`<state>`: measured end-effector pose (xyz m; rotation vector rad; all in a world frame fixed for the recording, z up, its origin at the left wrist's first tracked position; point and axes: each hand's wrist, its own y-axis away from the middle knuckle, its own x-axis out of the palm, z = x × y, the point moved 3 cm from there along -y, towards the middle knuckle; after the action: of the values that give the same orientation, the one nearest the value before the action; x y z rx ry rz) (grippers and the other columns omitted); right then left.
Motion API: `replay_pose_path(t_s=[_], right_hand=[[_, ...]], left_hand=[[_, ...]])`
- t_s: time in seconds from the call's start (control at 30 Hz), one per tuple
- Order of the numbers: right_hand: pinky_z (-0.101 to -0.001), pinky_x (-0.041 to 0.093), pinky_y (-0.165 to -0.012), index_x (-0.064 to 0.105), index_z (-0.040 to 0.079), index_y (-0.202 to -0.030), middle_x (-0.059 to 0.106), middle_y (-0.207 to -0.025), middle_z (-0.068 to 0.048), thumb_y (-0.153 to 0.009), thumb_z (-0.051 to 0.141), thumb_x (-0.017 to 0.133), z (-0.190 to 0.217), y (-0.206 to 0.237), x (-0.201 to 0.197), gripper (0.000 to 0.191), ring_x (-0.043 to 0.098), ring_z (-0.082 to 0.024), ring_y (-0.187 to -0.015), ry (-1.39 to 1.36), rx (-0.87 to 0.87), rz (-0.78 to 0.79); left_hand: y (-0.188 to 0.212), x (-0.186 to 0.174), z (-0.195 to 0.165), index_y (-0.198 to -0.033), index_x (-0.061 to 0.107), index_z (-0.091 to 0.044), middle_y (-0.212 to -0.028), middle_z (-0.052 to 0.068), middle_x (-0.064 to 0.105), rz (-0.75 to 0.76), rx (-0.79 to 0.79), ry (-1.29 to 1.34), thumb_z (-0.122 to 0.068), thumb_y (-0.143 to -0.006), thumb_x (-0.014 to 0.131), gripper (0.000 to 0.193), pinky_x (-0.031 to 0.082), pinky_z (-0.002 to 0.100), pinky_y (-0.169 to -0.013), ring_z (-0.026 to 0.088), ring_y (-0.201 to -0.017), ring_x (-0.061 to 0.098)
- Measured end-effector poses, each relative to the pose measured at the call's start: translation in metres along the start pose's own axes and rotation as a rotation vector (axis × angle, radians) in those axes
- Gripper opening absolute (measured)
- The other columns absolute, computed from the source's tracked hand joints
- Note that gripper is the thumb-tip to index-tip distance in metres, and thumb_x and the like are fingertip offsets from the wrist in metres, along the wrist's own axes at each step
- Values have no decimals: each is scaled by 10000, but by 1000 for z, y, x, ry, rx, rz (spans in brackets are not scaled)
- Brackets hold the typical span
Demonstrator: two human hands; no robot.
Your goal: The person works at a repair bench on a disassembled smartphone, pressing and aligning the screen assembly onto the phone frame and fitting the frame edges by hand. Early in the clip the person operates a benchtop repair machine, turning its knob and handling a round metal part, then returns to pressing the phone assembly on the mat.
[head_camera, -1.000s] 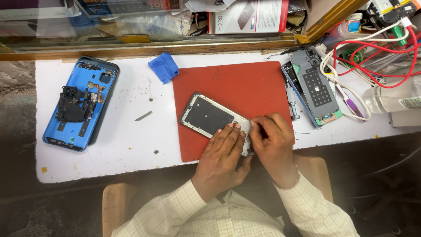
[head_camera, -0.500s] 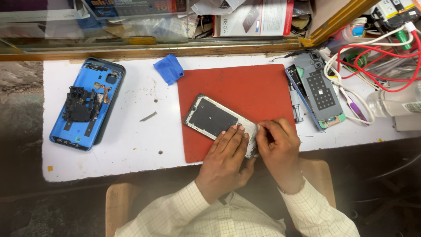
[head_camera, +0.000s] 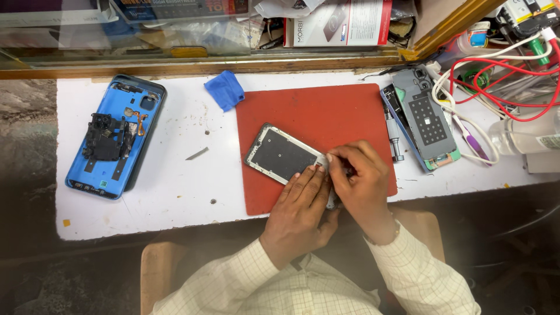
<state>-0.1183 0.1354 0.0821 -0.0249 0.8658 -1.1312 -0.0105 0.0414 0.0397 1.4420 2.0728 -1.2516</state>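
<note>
A stripped phone frame (head_camera: 280, 153) with a dark inner plate lies tilted on a red mat (head_camera: 326, 116). My left hand (head_camera: 300, 213) presses flat on the frame's near end, fingers together. My right hand (head_camera: 361, 181) pinches at that same end, fingertips touching the frame beside my left fingers. Whether it holds a small tool or part is hidden by the fingers.
A blue phone back cover (head_camera: 114, 137) with a black part on it lies at the left. A blue cloth (head_camera: 224, 89) and a small metal strip (head_camera: 197, 153) are on the white table (head_camera: 175, 186). Another opened phone (head_camera: 423, 119), a screwdriver (head_camera: 394, 137) and tangled cables (head_camera: 501, 76) sit at the right.
Both hands stay on the frame's near end; the fingers shifted only slightly. The view moved a little.
</note>
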Motion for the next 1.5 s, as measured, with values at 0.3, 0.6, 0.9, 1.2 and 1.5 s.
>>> replay_pose_path(t_s=[0.3,0.6,0.9,1.2,1.5], right_hand=[[-297,564,-600,732,-12,-963,665,-869,-106,-913,24,733,12,-53,45,62,702,-210,-717,-59,-102,205],[-279,601,-623,718,-29,-967,674,-877,-106,-909,9,727,10,-61,70,69,727,-208,-730,-39,-196,219],[-275,576,-578,706,-33,-940,666,-861,-107,-891,-19,734,10,-60,73,58,695,-197,-675,16,-254,183],[-287,551,-556,698,-24,-928,640,-814,-96,-882,-22,739,11,-60,73,61,656,-195,-643,56,-315,170],[-357,534,-603,665,-21,-856,602,-811,-109,-813,-26,752,12,-59,78,98,628,-257,-701,223,-383,226]], left_hand=[[-2,-2,1,-1234,652,73,-1304,250,627,-33,24,26,-214,-848,734,487,440,506,-1157,390,-1323,581],[2,3,2,-1191,662,60,-1278,249,634,-37,18,29,-214,-849,718,442,425,500,-1186,401,-1309,587],[4,7,2,-1183,662,52,-1283,256,630,-49,26,33,-197,-848,692,419,421,498,-1198,411,-1322,581],[4,7,2,-1180,663,48,-1278,247,636,-61,25,51,-181,-841,685,409,422,489,-1207,406,-1326,586],[4,8,3,-1141,676,46,-1215,257,651,-56,18,55,-191,-842,704,383,438,485,-1185,411,-1268,616]])
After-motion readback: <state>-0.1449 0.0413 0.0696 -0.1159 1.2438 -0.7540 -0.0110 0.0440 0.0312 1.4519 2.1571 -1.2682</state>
